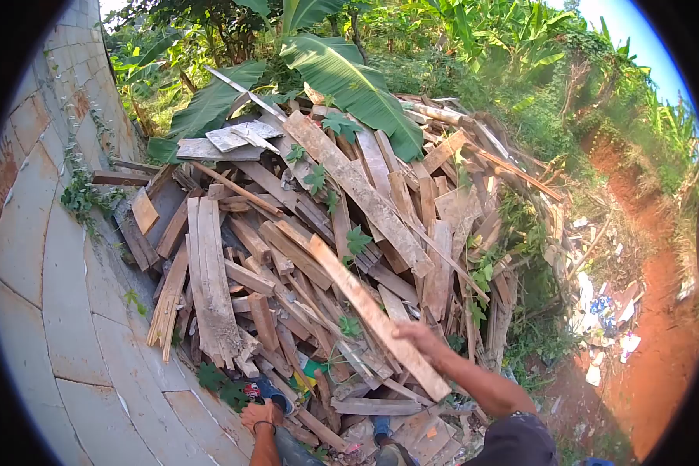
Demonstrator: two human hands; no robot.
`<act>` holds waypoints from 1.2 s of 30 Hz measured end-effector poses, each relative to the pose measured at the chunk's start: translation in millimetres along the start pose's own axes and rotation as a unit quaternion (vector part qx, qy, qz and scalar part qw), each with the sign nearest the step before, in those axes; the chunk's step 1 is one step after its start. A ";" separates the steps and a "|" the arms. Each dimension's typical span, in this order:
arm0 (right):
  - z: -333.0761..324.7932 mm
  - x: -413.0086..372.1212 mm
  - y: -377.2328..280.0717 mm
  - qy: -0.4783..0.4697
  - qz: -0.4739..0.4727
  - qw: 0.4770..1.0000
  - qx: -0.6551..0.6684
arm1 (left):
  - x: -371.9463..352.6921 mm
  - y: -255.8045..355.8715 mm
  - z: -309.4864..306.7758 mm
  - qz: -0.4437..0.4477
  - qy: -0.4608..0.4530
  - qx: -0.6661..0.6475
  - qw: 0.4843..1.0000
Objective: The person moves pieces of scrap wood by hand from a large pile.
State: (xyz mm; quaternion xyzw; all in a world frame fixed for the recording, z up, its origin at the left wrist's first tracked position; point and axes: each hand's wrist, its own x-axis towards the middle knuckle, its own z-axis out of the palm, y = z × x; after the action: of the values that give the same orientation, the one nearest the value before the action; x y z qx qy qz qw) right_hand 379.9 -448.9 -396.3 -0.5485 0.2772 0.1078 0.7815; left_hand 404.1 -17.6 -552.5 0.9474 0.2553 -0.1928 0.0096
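A long, rough-sawn wooden plank (362, 299) slants across the lower middle of the view, raised over the woodpile. My right hand (418, 340) grips it nearer its lower end, with the fingers over its edge. Low down, close to my leg, my left hand (261, 416) is closed around something small and dark that I cannot make out. Beneath and ahead of both hands spreads a big heap of loose boards (213, 287), lying at many angles.
A tall wall of stone-like panels (70, 272) curves along the left. Large banana leaves (357, 85) overhang the back of the heap. On the right, scattered litter (609, 311) lies beside a strip of red soil (652, 365). Green vines grow between the boards.
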 end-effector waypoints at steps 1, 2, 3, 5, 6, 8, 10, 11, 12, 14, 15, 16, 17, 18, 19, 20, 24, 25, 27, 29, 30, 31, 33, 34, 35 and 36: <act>-4.9 10.8 -94.0 -0.057 -0.078 0.995 0.028 | 1.6 -2.2 -1.0 0.003 0.005 -0.010 1.000; -36.4 50.9 -168.7 -0.106 -0.195 0.973 0.070 | 3.8 -2.9 -4.5 0.008 0.009 -0.012 1.000; -26.9 33.1 -259.5 -0.117 -0.321 0.926 0.163 | 3.8 -2.9 -6.2 -0.005 0.004 -0.017 1.000; -91.1 37.9 -385.3 -0.145 -0.435 0.834 0.306 | -1.0 -8.7 -3.3 -0.017 -0.005 -0.022 1.000; -104.9 34.1 -421.2 -0.010 -0.492 0.803 0.336 | -1.2 -11.6 -3.0 -0.017 0.003 -0.024 1.000; -90.1 32.5 -437.3 0.061 -0.519 0.807 0.275 | 4.6 -9.1 -6.5 -0.010 0.011 -0.016 1.000; -77.9 50.6 -412.5 0.134 -0.518 0.838 0.112 | 1.1 -11.9 -9.5 -0.020 0.001 -0.033 0.999; -65.4 71.7 -384.1 0.123 -0.499 0.857 0.040 | -0.5 -12.5 -11.4 0.001 -0.001 -0.018 1.000; -51.0 92.9 -340.8 0.117 -0.461 0.879 -0.040 | -1.4 -7.3 -13.7 -0.008 0.007 -0.022 1.000; -16.9 129.0 -222.3 0.058 -0.335 0.940 -0.036 | -0.5 -5.7 -2.0 -0.008 0.050 -0.030 0.998; -0.4 141.7 -150.7 0.038 -0.267 0.962 -0.027 | -0.2 -4.4 -0.3 0.010 0.049 -0.020 0.999; 20.2 144.8 -77.3 0.040 -0.232 0.971 -0.042 | 1.3 -4.1 -1.7 -0.001 0.024 -0.018 1.000; 36.3 145.9 -5.6 0.030 -0.168 0.982 -0.084 | 0.9 -1.2 -3.9 -0.018 -0.001 -0.018 1.000; 50.0 139.5 65.4 0.022 -0.174 0.973 -0.151 | -0.8 3.0 -6.5 -0.009 0.001 -0.011 1.000; 60.8 124.5 130.0 0.009 -0.130 0.960 -0.247 | -3.4 3.6 -10.1 -0.011 -0.016 -0.007 1.000; 77.4 92.1 175.0 -0.011 -0.057 0.970 -0.237 | -4.3 1.4 -13.2 -0.015 -0.032 0.000 0.999; 85.9 8.1 336.4 -0.212 -0.029 0.878 -0.427 | -5.7 -4.1 -7.2 -0.002 -0.013 -0.003 1.000; 79.4 -3.3 349.9 -0.258 0.002 0.843 -0.472 | -7.5 -4.1 -9.6 0.005 -0.027 -0.018 0.999; 58.8 -16.7 367.6 -0.298 0.033 0.806 -0.510 | -4.6 -7.1 -4.1 0.007 -0.009 0.000 1.000; 33.9 -6.4 366.8 -0.276 0.097 0.812 -0.505 | -3.3 -9.5 0.8 -0.005 -0.005 0.024 1.000; 20.7 6.2 361.9 -0.225 0.101 0.820 -0.516 | -10.5 -0.1 -15.1 -0.013 -0.032 0.029 0.999; 7.0 23.2 358.1 -0.171 0.043 0.834 -0.522 | -10.4 -5.6 -11.8 -0.031 -0.029 0.031 0.999; -14.8 73.2 346.9 -0.049 0.032 0.864 -0.501 | -6.0 -12.5 1.0 0.028 0.016 0.009 0.999; -9.9 92.3 309.0 0.017 0.027 0.869 -0.494 | -6.2 -16.7 4.5 0.031 0.015 0.014 0.999; -13.9 122.9 305.6 0.089 -0.022 0.863 -0.497 | -6.5 -19.6 7.6 0.018 0.014 0.020 1.000; -9.6 145.5 286.4 0.160 -0.108 0.844 -0.501 | -7.5 -22.7 9.5 0.022 0.009 0.027 0.999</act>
State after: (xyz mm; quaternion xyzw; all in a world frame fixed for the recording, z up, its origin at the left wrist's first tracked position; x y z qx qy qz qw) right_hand 361.3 -370.0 -707.3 -0.9014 0.2454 0.0576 0.3520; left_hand 383.7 -2.5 -556.8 0.9545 0.2288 -0.1909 -0.0143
